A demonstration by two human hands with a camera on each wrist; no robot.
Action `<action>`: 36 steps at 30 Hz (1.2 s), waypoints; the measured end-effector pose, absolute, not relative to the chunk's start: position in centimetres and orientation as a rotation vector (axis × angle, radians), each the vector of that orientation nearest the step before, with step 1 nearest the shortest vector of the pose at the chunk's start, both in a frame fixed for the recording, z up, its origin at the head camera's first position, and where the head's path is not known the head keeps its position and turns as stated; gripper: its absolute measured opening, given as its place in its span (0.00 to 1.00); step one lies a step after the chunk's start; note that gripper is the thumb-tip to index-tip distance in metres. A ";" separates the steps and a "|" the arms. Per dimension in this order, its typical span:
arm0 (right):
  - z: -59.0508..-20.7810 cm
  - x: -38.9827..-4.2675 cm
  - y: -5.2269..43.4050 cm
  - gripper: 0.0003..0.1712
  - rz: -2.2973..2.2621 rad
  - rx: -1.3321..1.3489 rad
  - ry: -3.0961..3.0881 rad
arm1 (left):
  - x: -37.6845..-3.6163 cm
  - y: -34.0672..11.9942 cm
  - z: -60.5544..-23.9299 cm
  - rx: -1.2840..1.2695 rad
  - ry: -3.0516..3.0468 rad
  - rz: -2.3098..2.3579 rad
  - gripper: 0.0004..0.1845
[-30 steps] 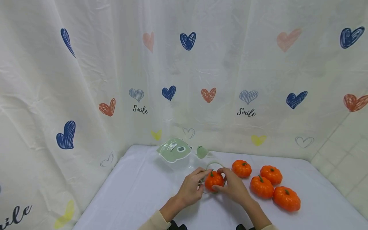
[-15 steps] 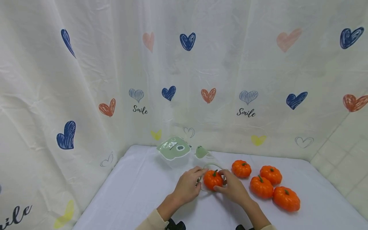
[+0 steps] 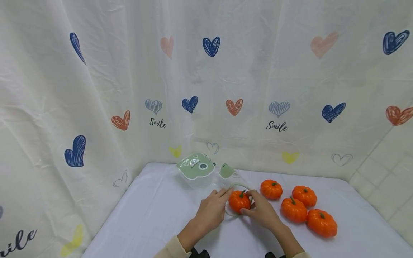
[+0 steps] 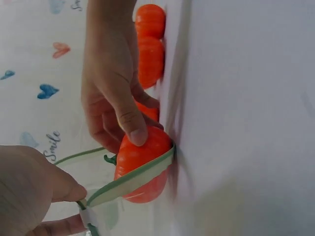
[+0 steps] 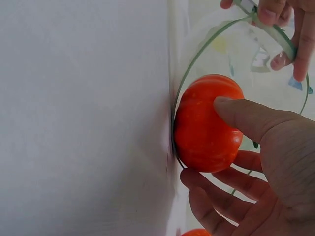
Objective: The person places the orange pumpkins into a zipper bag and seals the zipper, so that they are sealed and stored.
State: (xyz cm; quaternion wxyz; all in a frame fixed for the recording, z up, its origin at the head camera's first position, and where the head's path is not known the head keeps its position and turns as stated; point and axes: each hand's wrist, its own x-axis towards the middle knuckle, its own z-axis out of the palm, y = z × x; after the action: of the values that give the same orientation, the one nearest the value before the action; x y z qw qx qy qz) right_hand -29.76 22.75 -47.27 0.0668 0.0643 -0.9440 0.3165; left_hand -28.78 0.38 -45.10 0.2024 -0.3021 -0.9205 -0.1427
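Right fingers (image 5: pixel 216 195) grip a pumpkin (image 5: pixel 204 130) (stem (image 3: pixel 242 193) now tilted rightward); left fingers (image 4: pixel 66 187) pinch the bag rim (image 4: pixel 130 179).

Backdrop: creased white curtain (image 3: pixel 206 82), printed hearts (image 3: pixel 189 104) in blue, red, pink, yellow, plus "Smile" lettering (image 3: pixel 276 126) | Right side: pale tile-patterned surface (image 3: pixel 392 182) | Furniture: white-clothed table (image 3: pixel 145 211) | Light: soft, even

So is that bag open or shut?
The bag is open: both wrist views show its green rim spread into a loop around a pumpkin.
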 end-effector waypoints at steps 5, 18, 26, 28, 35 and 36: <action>-47.3 -29.8 22.7 0.38 0.960 0.193 -2.842 | -29.1 0.2 -45.5 -0.872 -2.522 -0.594 0.34; -47.1 -29.7 22.3 0.39 0.928 0.151 -2.842 | -29.5 0.3 -46.2 -1.024 -2.410 -0.876 0.33; -47.1 -29.7 22.0 0.39 0.897 0.107 -2.839 | -30.1 -0.2 -46.2 -1.093 -2.387 -0.995 0.34; -47.2 -29.7 22.0 0.39 0.923 0.103 -2.832 | -30.3 -0.4 -46.1 -1.071 -2.398 -0.999 0.34; -47.0 -29.7 22.4 0.32 0.997 0.145 -2.781 | -30.6 -1.0 -45.6 -1.005 -2.459 -0.981 0.33; -46.8 -29.7 22.6 0.30 0.993 0.142 -2.778 | -30.6 -1.1 -45.5 -1.001 -2.467 -0.982 0.33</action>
State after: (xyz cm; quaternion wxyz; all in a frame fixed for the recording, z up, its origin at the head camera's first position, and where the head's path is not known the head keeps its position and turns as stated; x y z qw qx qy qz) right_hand -29.73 22.56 -46.81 0.0941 0.0478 -0.9364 0.3346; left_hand -30.59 -1.12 -45.50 0.1514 -0.3486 -0.8593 -0.3422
